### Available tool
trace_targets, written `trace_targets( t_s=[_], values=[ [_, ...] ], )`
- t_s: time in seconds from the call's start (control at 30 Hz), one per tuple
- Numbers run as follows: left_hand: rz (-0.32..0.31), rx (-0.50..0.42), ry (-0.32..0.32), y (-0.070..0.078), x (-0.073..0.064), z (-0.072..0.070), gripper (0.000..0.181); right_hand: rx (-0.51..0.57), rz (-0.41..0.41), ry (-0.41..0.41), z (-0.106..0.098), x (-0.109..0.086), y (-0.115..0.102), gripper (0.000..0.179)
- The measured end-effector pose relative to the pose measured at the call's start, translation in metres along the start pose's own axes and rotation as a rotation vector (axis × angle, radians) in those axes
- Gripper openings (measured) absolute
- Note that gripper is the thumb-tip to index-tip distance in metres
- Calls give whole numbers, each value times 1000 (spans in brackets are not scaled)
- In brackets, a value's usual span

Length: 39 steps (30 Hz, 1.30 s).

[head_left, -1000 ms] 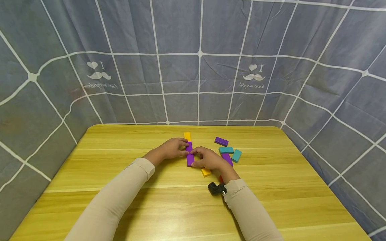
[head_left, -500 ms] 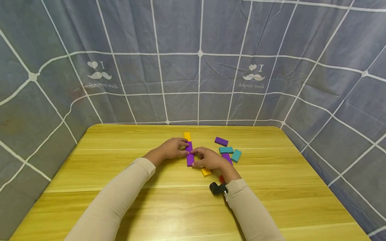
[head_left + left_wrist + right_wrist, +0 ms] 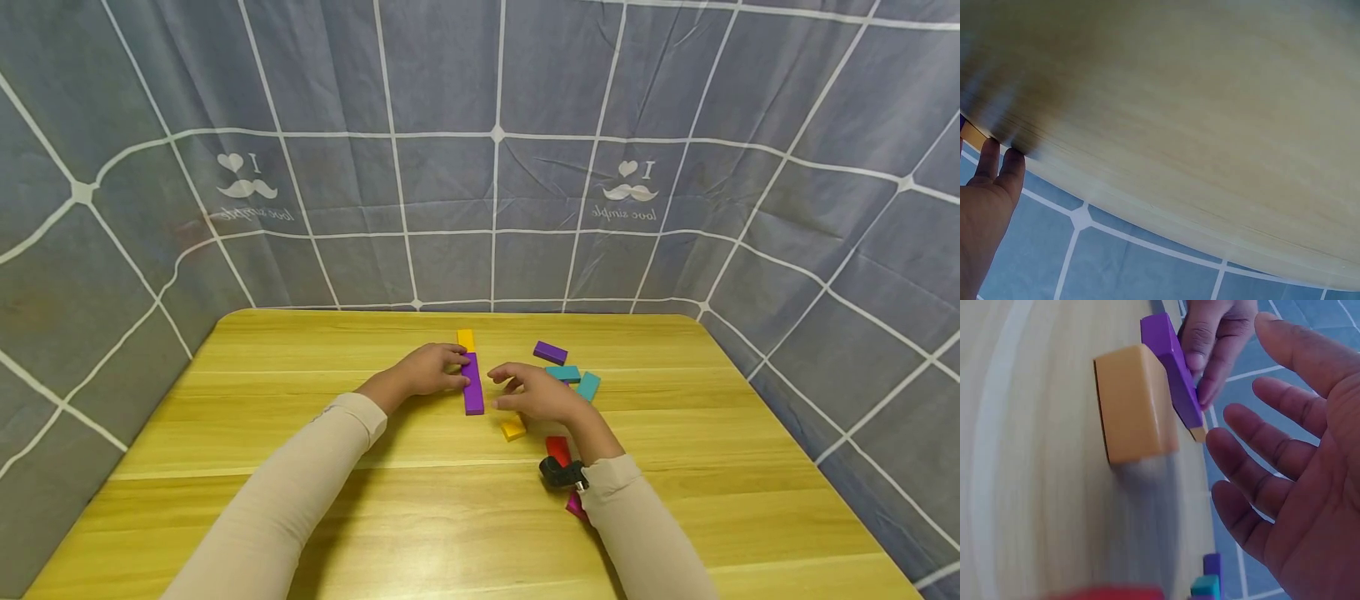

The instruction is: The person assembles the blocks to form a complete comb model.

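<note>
A long purple strip of blocks (image 3: 473, 393) lies on the table with a yellow block (image 3: 466, 339) against its far end. Whether the purple is one block or two end to end, I cannot tell. My left hand (image 3: 433, 368) touches the strip's left side with its fingertips, seen also beyond the purple in the right wrist view. To the right of the strip, my right hand (image 3: 534, 392) hovers apart from it, fingers spread and nothing held. Under that hand sits another yellow block (image 3: 513, 429), large and near in the right wrist view.
Right of the right hand lie a purple block (image 3: 551, 352) and teal blocks (image 3: 588, 387), with another purple one mostly hidden. A red block (image 3: 558, 450) and a magenta block (image 3: 576, 506) lie by the right wrist's black camera mount (image 3: 561, 473). A grey curtain (image 3: 450, 183) hangs behind the table.
My right hand has left the purple strip and moved a little right, its fingers more open. The red and magenta blocks show more now. My left hand stays where it was.
</note>
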<state>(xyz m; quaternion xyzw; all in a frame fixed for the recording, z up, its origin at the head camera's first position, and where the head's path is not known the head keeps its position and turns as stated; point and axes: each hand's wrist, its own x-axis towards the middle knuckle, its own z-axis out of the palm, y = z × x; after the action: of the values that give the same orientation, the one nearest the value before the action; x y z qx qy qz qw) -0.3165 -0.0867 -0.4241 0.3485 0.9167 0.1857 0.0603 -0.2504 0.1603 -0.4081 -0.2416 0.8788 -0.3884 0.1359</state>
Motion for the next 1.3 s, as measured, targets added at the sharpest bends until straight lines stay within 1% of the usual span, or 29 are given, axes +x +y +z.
trace_targets(
  t_s=[0.2,0.37,0.5,0.7,0.83,1.03,1.17,1.3],
  values=[
    [-12,-14,-2,-1,0,1,51,-4,-27,-3,-6,-16,2,42],
    [-2,-9,0,-1,1,1,51,-10,-30,-26,-8,-28,3,38],
    [1,-6,1,-1,0,1,51,-15,-29,-48,-7,-33,7,35],
    [-5,-6,0,-3,1,2,51,13,-19,-98,-5,-36,11,31],
    [-5,-8,1,-3,1,2,51,-9,-26,-119,-4,-35,12,29],
    [-13,-14,-1,-1,0,1,50,-24,-19,-134,-3,-34,13,24],
    [-19,-19,-8,-1,0,0,51,-19,-14,-144,-2,-33,15,24],
    [-11,-16,-9,0,-2,-1,51,-29,-13,-153,-1,-31,17,25]
  ],
)
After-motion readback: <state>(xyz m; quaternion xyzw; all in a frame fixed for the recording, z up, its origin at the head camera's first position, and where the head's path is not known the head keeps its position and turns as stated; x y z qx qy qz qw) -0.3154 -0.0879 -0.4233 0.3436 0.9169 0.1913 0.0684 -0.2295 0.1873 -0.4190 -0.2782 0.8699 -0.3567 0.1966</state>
